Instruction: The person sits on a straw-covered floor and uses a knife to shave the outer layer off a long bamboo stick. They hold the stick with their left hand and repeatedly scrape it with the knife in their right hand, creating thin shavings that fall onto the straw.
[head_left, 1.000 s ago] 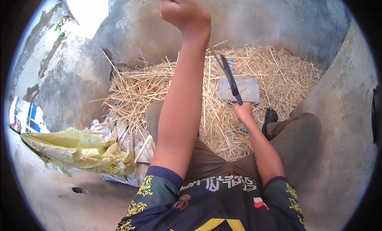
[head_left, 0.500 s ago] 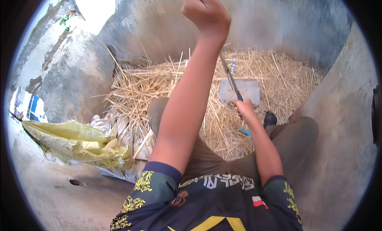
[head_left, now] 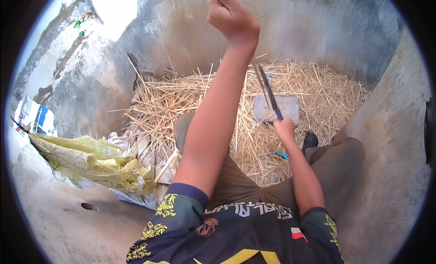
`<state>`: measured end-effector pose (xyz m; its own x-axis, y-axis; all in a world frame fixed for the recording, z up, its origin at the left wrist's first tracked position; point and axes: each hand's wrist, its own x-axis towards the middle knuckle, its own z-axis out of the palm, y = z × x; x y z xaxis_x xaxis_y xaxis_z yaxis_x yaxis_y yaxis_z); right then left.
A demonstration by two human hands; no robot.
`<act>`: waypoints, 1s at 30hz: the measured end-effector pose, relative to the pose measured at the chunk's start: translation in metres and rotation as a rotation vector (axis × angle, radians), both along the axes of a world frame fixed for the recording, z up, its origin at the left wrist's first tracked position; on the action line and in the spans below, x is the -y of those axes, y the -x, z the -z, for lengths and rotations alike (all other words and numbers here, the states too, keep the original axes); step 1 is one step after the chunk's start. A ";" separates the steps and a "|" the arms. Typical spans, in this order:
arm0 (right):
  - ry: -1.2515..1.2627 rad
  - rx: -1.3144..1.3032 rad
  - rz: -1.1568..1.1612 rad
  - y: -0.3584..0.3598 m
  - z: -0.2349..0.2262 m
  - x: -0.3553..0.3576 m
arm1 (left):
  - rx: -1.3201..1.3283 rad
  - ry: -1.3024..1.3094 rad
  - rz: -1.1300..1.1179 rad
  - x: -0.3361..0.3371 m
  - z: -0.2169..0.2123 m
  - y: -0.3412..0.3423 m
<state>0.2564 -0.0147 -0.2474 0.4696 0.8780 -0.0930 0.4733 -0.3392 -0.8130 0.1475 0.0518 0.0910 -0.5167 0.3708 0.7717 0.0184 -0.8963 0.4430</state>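
My left hand (head_left: pixel 231 16) is raised high at the top edge, its fingers curled closed. What it holds, if anything, is hidden or cut off by the frame. From behind the left wrist a thin tan strip (head_left: pixel 259 75) slants down beside the knife; I cannot see where its upper end goes. Lower and to the right, my right hand (head_left: pixel 285 129) is wrapped around the dark handle of a long knife (head_left: pixel 269 90). The blade points up and away, close along the strip. Beyond the right hand a grey flat slab (head_left: pixel 290 107) lies on the straw.
Loose straw-like strips (head_left: pixel 327 89) cover the floor between my legs and the curved concrete wall (head_left: pixel 309 27). A torn yellow sack (head_left: pixel 91 161) sits at the left. Near my right foot (head_left: pixel 310 140) lies a small blue object (head_left: pixel 282 154).
My right hand and the knife have shifted slightly right and down, and the blade now stands a little apart from the strip. The left hand stays raised, nearly in place.
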 end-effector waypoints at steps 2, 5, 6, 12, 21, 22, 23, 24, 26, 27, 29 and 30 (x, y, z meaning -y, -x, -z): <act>-0.129 -0.053 -0.013 0.006 -0.081 0.019 | -0.005 0.052 -0.001 0.002 0.012 0.016; -0.707 -0.476 0.037 0.003 -0.141 0.027 | 0.013 0.092 -0.053 0.005 0.005 0.024; -0.955 -0.620 0.010 0.012 -0.149 0.030 | 0.027 0.061 -0.108 0.004 0.005 0.023; -0.292 0.301 -0.007 -0.001 0.063 -0.010 | 0.008 -0.013 -0.082 0.011 0.002 0.002; -0.903 -0.547 -0.078 0.016 -0.087 0.013 | 0.122 0.031 -0.056 -0.006 0.012 0.040; -0.801 -0.392 -0.081 0.015 -0.055 0.005 | 0.116 0.032 -0.081 -0.008 0.013 0.037; -0.373 -0.049 -0.035 0.008 0.013 -0.004 | 0.108 0.032 -0.083 -0.011 0.016 0.029; -0.253 0.129 -0.012 -0.006 0.090 0.002 | 0.090 0.015 -0.107 -0.013 0.018 0.033; -0.250 0.182 0.070 -0.005 0.117 -0.031 | 0.042 -0.033 -0.089 -0.026 0.000 0.038; -0.329 0.079 0.115 0.001 0.105 -0.039 | 0.031 -0.023 -0.049 -0.023 0.002 0.050; -0.220 -0.147 0.092 -0.002 0.058 -0.031 | 0.072 -0.014 -0.025 -0.034 0.016 0.069; -0.068 -0.285 0.031 -0.005 0.000 -0.030 | 0.059 -0.005 0.084 -0.039 0.021 0.077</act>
